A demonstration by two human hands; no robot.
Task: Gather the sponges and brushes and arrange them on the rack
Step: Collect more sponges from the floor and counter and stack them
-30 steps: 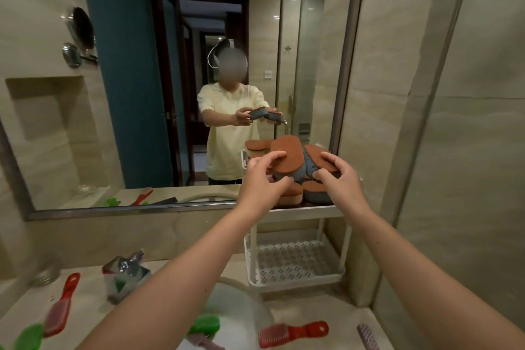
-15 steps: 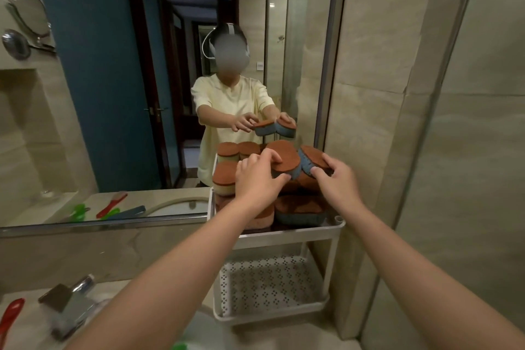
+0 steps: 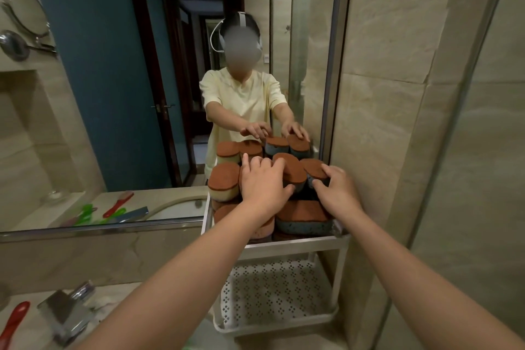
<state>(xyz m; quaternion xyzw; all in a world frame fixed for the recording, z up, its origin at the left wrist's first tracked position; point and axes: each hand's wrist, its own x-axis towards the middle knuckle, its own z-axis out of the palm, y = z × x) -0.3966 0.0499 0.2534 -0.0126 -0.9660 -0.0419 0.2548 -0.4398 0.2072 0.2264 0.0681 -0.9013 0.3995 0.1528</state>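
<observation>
A white two-tier rack (image 3: 298, 247) stands in the counter's right corner against the mirror. Its top shelf is piled with several brown-topped sponges, among them a yellow-based sponge (image 3: 224, 182) on the left and a large blue-based sponge (image 3: 304, 219) at the front. My left hand (image 3: 264, 182) grips one blue-based sponge (image 3: 291, 172) on top of the pile, fingers above, thumb at its side. Just to its right, my right hand (image 3: 338, 190) pinches a second blue-based sponge (image 3: 312, 169). A red brush (image 3: 14, 321) lies on the counter at far left.
The rack's perforated lower shelf (image 3: 278, 293) holds nothing. A chrome faucet (image 3: 68, 312) sits at the lower left beside the basin. The mirror (image 3: 113, 122) reflects a person, the sponges and several brushes. A tiled wall (image 3: 397, 150) closes the right side.
Both hands have lowered their two sponges from mid-air onto the pile on the top shelf. The view has shifted closer to the rack, so most counter brushes have left the frame.
</observation>
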